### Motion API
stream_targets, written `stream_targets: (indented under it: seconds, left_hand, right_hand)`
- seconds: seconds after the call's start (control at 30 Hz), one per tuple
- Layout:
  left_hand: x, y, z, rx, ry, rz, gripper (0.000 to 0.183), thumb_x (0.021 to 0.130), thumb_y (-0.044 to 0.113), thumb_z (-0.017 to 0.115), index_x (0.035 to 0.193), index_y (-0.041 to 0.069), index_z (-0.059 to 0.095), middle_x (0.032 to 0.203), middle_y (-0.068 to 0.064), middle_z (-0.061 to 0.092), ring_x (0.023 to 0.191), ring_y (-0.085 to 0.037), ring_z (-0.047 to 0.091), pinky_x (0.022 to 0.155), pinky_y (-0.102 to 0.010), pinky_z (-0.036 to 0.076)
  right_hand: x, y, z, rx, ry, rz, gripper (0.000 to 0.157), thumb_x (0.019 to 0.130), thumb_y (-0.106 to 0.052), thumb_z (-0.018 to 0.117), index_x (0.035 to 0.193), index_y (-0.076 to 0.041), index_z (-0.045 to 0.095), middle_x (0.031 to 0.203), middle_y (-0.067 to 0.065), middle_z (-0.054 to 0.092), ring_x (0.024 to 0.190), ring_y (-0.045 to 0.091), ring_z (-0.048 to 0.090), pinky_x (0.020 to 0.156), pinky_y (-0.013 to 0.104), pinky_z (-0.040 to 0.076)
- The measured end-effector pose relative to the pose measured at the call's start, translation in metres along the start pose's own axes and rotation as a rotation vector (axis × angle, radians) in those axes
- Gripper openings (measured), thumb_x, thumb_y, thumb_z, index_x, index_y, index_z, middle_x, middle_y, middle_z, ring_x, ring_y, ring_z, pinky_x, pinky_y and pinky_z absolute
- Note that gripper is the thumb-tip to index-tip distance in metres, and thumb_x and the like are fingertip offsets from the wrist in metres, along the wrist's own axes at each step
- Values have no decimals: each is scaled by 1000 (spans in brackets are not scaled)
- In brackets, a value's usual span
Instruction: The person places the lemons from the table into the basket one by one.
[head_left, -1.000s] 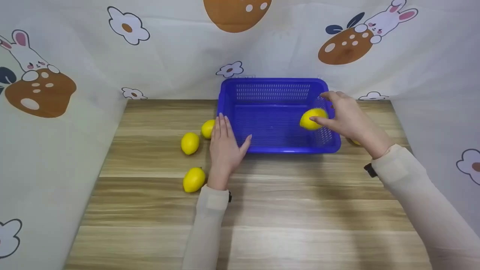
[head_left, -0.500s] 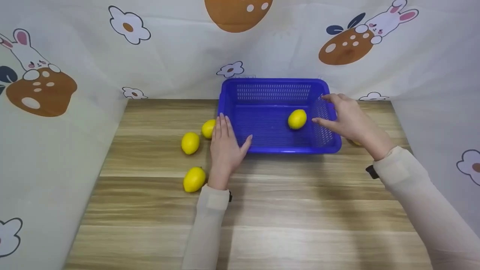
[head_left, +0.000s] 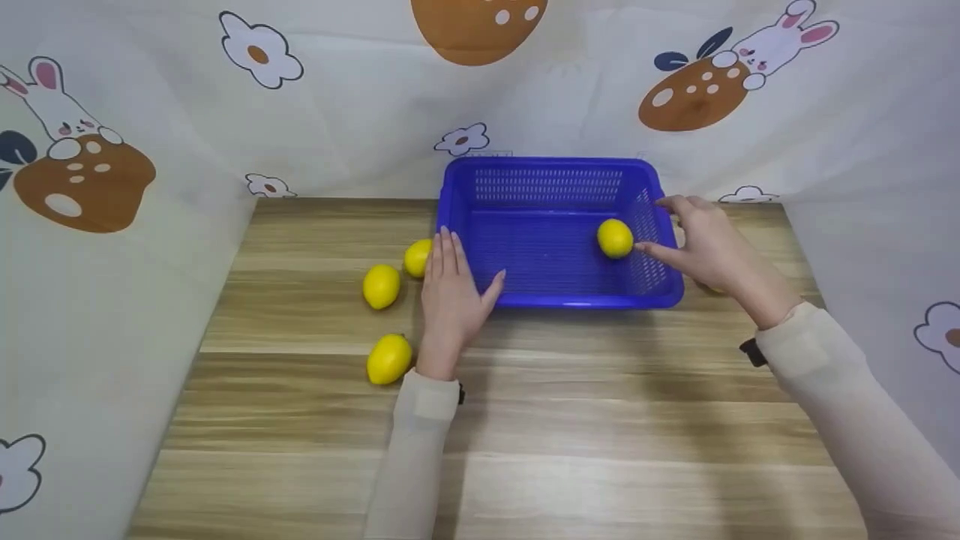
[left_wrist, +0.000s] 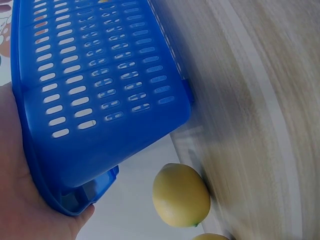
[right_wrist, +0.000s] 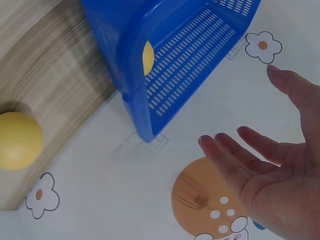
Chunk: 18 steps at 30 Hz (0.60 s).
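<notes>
And R grip (head_left: pixel 709 236) is wide, fingers spread, up over basket's (head_left: pixel 577 301) R end; 1 lemon (head_left: pixel 615 238) sits inside basket nr that end. L grip (head_left: pixel 452 300) wide too, fingers straight on basket's L rim. On desk (head_left: pixel 562 412), 3 more lemons (head_left: pixel 381 286) L of basket, another (right_wrist: pixel 19 141) R, part-hidden in head view.

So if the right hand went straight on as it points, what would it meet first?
Probably the right rim of the blue basket. Depth is unclear, though: if the right hand is higher than that rim, it would pass over, toward the patterned cloth behind.
</notes>
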<state>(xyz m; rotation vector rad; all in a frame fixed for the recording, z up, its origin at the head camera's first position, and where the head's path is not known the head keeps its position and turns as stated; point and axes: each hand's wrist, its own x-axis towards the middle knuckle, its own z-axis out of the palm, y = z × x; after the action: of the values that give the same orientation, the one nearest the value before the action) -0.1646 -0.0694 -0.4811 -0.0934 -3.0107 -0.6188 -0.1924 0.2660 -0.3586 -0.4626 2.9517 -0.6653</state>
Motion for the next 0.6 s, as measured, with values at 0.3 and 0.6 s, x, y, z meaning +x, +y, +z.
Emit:
stream_targets:
  seconds: [0.3, 0.6]
  left_hand:
    - [0, 0, -2, -1, -11, -8, 98, 106, 64, 42, 165, -8, 14, 175, -25, 6, 164, -36, 8, 134, -43, 8]
    - [-1, 0, -1, -3, -11, -7, 97, 106, 64, 42, 165, -8, 14, 175, -25, 6, 164, -36, 8, 134, -44, 8]
  right_hand:
    - [-9, 10, 4, 15, 28, 1, 73, 96, -28, 79, 148, 13, 48, 143, 37, 55, 118, 55, 59, 101, 68, 51]
    - [-14, 18, 6, 22, 43, -15, 72, 97, -27, 79, 148, 11, 48, 142, 38, 55, 115, 56, 59, 97, 68, 52]
